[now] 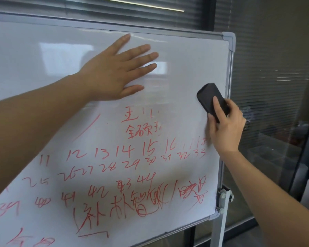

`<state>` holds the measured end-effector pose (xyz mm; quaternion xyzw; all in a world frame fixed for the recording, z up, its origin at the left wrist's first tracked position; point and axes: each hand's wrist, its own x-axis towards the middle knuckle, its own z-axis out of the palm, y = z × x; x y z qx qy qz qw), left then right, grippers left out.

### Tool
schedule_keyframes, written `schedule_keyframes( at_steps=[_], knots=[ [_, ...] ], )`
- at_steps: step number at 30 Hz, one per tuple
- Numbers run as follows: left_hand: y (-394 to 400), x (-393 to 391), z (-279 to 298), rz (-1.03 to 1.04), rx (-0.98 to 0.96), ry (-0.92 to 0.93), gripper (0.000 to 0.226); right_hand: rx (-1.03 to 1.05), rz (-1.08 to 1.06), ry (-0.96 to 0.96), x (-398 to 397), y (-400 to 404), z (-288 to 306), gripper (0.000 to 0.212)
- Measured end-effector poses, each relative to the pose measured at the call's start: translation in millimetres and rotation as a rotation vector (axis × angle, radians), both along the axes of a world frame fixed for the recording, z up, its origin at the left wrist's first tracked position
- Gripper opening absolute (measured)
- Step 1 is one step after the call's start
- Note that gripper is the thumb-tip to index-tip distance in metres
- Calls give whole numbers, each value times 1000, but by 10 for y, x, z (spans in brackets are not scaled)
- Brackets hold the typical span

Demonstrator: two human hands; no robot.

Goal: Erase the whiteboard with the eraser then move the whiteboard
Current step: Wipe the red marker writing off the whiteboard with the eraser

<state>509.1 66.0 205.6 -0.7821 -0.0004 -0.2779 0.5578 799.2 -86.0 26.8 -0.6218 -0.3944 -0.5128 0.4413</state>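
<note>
A whiteboard (182,72) in a grey metal frame fills most of the view, tilted. Its upper part is wiped clean; red numbers and characters (114,175) cover the lower half. My left hand (118,72) presses flat on the clean upper area with fingers spread and straight. My right hand (225,125) grips a black eraser (209,98) against the board near its right edge, thumb and fingers curled round its lower end. Faint smears show where writing beside the eraser has been partly wiped.
The board hangs on a grey stand post (221,211) with bolts at the lower right. Behind it is a glass wall with horizontal blinds (268,77) and a dark frame post (210,15). Floor shows at the bottom right.
</note>
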Motion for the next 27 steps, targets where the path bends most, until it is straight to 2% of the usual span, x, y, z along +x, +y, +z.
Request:
schedule_keyframes(
  at_steps=[5, 14, 19, 23, 27],
  knots=[
    [13, 14, -8, -8, -3, -1, 68, -25, -12, -14, 40, -12, -8, 44],
    [7, 13, -13, 5, -4, -4, 69, -59, 15, 66, -237, -26, -704, 46],
    [-13, 11, -14, 17, 3, -6, 68, -107, 18, 21, -300, -89, -898, 43],
    [-10, 12, -10, 29, 4, -11, 69, -139, 17, -51, -195, -139, -758, 43],
    [-6, 20, -10, 28, -4, -11, 68, -134, 1, -142, -32, -130, -224, 40]
  ],
)
